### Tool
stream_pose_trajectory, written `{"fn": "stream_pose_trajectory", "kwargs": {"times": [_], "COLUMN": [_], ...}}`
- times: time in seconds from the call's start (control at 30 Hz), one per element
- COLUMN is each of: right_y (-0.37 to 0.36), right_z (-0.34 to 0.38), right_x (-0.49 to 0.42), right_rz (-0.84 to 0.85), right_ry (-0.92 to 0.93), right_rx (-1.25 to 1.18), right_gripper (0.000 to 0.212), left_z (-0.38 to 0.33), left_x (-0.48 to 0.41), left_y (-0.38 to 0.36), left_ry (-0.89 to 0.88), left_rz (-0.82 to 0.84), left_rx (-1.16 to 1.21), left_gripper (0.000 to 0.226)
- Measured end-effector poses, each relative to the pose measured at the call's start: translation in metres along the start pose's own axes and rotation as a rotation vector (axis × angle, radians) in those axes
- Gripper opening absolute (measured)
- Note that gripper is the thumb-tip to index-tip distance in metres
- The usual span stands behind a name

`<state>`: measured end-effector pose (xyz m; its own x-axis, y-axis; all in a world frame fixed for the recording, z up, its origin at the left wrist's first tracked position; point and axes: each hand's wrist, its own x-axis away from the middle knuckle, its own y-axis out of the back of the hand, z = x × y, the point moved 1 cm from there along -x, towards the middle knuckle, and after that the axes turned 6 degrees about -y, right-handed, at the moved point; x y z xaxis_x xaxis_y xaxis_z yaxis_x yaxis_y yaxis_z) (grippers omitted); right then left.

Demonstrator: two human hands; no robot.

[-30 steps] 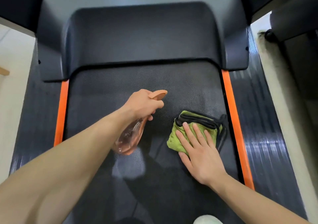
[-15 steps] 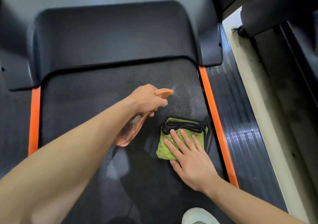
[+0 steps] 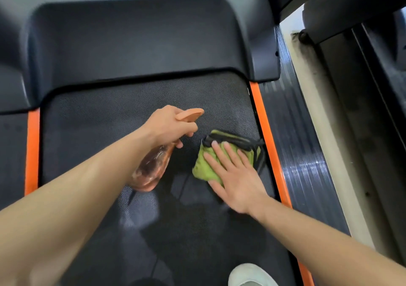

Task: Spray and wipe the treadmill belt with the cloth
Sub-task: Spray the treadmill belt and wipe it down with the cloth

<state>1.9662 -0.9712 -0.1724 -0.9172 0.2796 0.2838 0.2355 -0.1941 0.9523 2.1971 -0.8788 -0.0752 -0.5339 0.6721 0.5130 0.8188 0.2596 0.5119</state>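
The green cloth (image 3: 204, 167) lies on the belt (image 3: 131, 110) near its right orange strip (image 3: 268, 132), pressed under the flat, straight-fingered right hand (image 3: 237, 180). The left hand (image 3: 167, 125) grips the spray bottle (image 3: 151, 169) just beside it. Best to press evenly and wipe overlapping strokes across the misted patch.

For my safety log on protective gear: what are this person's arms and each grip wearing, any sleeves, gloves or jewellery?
The left forearm and right forearm are bare as far as the frame shows; no sleeves appear. The left grip and the right grip are ungloved hands, with no ring, watch or wristband visible.
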Motion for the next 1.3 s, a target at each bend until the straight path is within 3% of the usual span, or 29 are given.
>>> {"fn": "stream_pose_trajectory", "kwargs": {"times": [0.17,0.23,0.33,0.5,0.6,0.73,0.8,1.03,1.17,1.3], "right_y": [0.044,0.062,0.057,0.014,0.014,0.048,0.058,0.029,0.022,0.041], "right_z": [-0.03,-0.042,-0.037,-0.018,-0.036,-0.046,-0.048,-0.009,0.01,0.012], "right_x": [-0.123,-0.16,-0.158,-0.038,-0.048,-0.125,-0.145,-0.008,0.053,0.093], "right_rz": [0.011,0.005,-0.032,-0.043,-0.049,-0.019,0.015,0.186,0.293,0.507], "right_ry": [-0.049,-0.161,-0.259,0.06,0.221,-0.129,-0.214,-0.118,-0.138,-0.155], "right_rx": [0.029,-0.006,-0.065,0.032,0.052,-0.058,-0.071,-0.053,-0.086,-0.219], "right_gripper": [0.071,0.071,0.076,0.08,0.073,0.075,0.075,0.094,0.098,0.095], "left_z": [0.018,0.023,0.028,0.031,0.032,0.035,0.034,0.01,-0.007,-0.016], "left_x": [0.003,0.005,0.009,0.015,0.016,0.018,0.02,0.037,0.047,0.066], "left_y": [0.018,0.023,0.026,0.021,0.011,0.003,-0.001,-0.015,-0.036,-0.051], "left_ry": [0.026,0.038,0.063,0.069,0.068,0.11,0.126,0.111,0.044,0.007], "left_rz": [-0.103,-0.126,-0.137,-0.119,-0.1,-0.094,-0.097,0.0,0.019,0.003], "left_rx": [0.046,0.071,0.084,0.095,0.085,0.053,0.059,0.045,-0.04,-0.01], "left_gripper": [0.017,0.024,0.019,0.021,0.012,0.012,0.014,0.023,0.016,0.015]}}
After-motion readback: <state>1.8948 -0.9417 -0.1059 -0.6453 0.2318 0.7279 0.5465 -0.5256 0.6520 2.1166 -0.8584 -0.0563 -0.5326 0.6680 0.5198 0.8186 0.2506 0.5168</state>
